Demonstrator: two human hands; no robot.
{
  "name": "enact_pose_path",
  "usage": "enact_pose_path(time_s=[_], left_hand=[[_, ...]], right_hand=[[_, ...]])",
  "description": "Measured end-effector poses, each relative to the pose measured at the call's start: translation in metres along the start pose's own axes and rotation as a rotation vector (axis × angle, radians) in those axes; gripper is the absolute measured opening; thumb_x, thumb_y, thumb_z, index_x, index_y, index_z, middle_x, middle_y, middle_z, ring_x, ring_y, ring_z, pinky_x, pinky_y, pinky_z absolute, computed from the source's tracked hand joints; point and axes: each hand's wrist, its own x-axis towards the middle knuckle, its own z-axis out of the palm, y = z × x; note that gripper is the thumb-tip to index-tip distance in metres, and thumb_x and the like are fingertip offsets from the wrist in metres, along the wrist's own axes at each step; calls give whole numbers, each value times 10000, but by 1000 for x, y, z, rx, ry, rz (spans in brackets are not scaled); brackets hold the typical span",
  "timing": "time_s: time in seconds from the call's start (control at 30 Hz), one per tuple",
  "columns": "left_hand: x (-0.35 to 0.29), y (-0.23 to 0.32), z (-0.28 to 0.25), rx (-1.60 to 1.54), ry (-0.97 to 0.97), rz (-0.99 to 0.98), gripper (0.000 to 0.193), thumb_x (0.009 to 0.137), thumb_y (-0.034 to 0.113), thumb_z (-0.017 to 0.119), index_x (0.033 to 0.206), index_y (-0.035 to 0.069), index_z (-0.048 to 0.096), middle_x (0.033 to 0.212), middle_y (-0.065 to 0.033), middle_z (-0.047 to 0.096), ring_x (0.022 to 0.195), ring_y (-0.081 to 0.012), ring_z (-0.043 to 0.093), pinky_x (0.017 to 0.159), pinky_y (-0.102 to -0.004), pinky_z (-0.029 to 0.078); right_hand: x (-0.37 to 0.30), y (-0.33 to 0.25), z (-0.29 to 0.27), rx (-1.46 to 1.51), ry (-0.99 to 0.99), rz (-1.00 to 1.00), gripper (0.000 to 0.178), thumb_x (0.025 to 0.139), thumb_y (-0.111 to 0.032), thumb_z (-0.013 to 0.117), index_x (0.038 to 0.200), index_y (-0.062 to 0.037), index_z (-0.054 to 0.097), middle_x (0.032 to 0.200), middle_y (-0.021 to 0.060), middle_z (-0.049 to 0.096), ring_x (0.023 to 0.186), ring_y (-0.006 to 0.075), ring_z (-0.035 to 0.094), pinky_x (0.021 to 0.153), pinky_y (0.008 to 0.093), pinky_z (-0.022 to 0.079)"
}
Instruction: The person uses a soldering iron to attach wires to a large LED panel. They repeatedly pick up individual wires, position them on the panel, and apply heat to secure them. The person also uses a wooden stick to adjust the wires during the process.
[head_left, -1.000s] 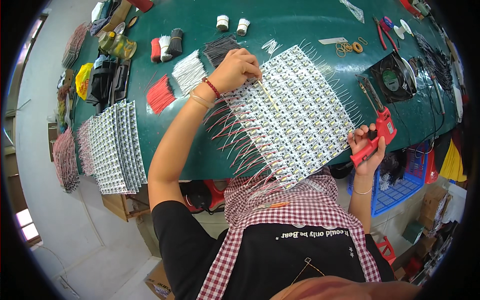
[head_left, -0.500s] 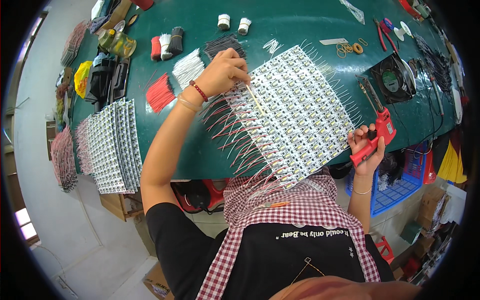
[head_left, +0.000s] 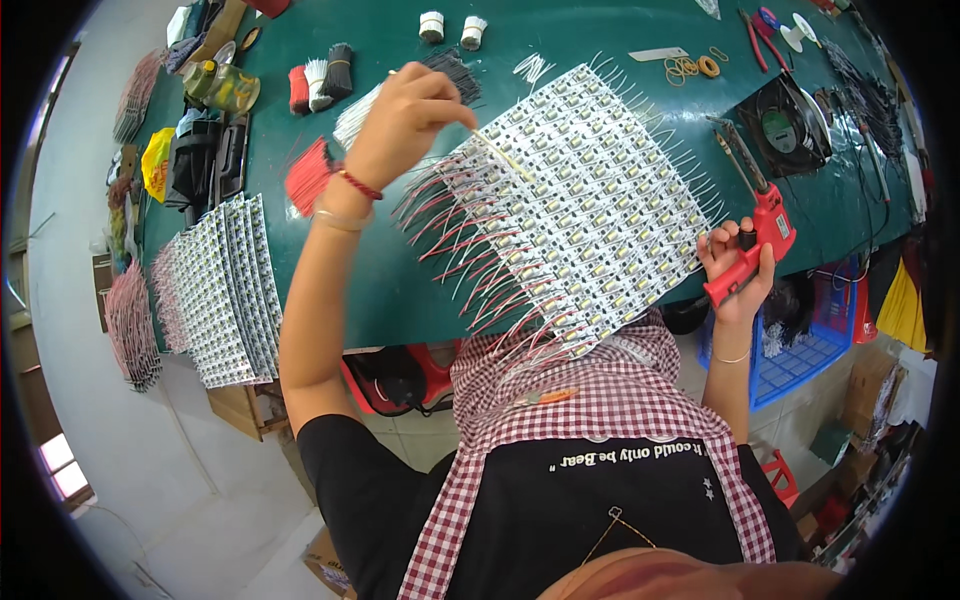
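Note:
My left hand [head_left: 408, 118] is closed in a pinch round a thin pale stick [head_left: 500, 152]. The stick's far end reaches over the upper left part of a white LED board panel [head_left: 590, 215]; whether it touches cannot be told. Red and white wires [head_left: 470, 245] stick out along the panel's left side, and pale wires line its right side. Beside the lower right corner, my right hand [head_left: 738, 265] grips the red handle of a soldering gun [head_left: 768, 225], its metal tip pointing away from me.
Left of the panel lie red wires [head_left: 310, 178], white wires [head_left: 355, 115] and black wires [head_left: 458, 72]. Stacked LED panels [head_left: 225, 290] sit at the table's left edge. A black fan [head_left: 780, 130], red-handled pliers [head_left: 757, 42] and tape rolls [head_left: 708, 66] are at right. A blue crate [head_left: 795, 370] stands below.
My left hand has moved left and a little away with the stick, whose end still lies over the panel. The right hand keeps its hold on the soldering gun. The whole view has shifted slightly.

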Motion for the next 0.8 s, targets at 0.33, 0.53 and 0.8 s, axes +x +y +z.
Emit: enact_pose_path(time_s=[0.33, 0.53, 0.8], left_hand=[[3, 3, 49, -46, -104, -21, 302, 702, -80, 609, 851, 145, 744, 859, 9, 605, 884, -215, 529, 806, -343, 422], [3, -5, 48, -68, -109, -19, 278, 701, -65, 627, 852, 137, 743, 851, 3, 602, 878, -218, 524, 821, -335, 423], [9, 9, 61, -158, -164, 39, 216, 747, -17, 662, 855, 151, 744, 862, 18, 602, 870, -210, 519, 806, -332, 411]], right_hand=[[-1, 3, 5, 0, 20, -20, 340, 917, -298, 614, 1124, -69, 469, 1049, 96, 514, 1050, 230, 518, 1056, 503, 377], [0, 2, 0, -36, -17, -14, 351, 923, -351, 596, 1142, -94, 502, 1075, 81, 563, 1060, 238, 550, 1050, 520, 369], [0, 1, 5, -40, 10, -9, 348, 916, -329, 612, 1130, -84, 488, 1055, 85, 536, 1053, 226, 533, 1049, 496, 377]])
